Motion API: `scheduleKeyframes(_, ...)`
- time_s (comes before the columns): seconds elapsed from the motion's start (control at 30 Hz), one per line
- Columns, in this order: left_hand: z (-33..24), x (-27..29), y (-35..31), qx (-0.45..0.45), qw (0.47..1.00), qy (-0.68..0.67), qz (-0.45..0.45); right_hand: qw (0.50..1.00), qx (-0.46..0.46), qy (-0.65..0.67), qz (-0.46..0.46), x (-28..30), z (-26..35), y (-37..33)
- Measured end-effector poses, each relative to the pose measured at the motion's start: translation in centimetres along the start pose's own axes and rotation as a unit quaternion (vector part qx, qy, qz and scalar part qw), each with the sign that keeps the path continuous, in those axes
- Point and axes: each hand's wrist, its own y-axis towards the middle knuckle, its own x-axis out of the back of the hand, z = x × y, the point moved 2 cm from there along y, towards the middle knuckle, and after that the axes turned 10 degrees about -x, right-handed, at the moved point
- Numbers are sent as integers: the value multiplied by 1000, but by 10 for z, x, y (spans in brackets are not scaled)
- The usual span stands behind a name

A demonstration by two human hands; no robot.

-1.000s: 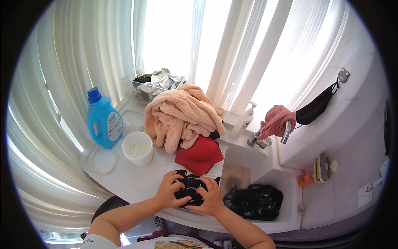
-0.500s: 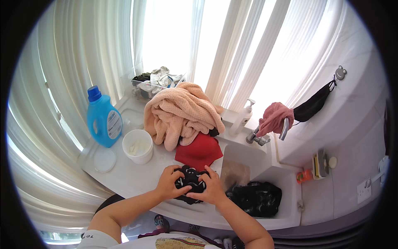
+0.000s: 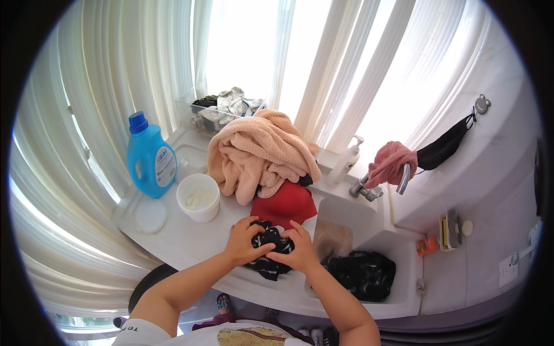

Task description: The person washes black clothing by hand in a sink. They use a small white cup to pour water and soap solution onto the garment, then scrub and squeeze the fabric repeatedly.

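Note:
A bunched black cloth with white marks (image 3: 269, 266) lies on the white counter left of the sink basin. Both of my hands grip it: my left hand (image 3: 245, 242) from its left side, my right hand (image 3: 299, 249) from its right, thumbs nearly meeting over the middle. Just beyond it rests a red molded garment (image 3: 284, 205), partly under a heaped peach towel (image 3: 262, 151). Down in the basin to the right sits a wet-looking black bundle (image 3: 362, 275).
On the left stand a blue detergent bottle (image 3: 151, 158), a white tub (image 3: 199, 199) and its lid (image 3: 151, 216). A clear bin of clothes (image 3: 222, 109) is behind. A pump bottle (image 3: 346, 161) and a faucet (image 3: 404, 180) draped with a pink cloth (image 3: 392, 161) flank the basin (image 3: 407, 271).
The whole view has shifted slightly. My hands are still on the black cloth, which is bunched differently, with a loose part now hanging nearer the counter's front edge.

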Motion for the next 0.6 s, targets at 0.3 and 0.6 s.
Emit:
scheduleKeyframes(0.3, 6, -27, -12, 2, 1000, 1, -25, 987, 97, -56, -117, -28, -9, -15)
scheduleKeyframes(0.6, -11, 8, -26, 15, 994, -106, 25, 997, -24, 30, 68, 16, -7, -31)
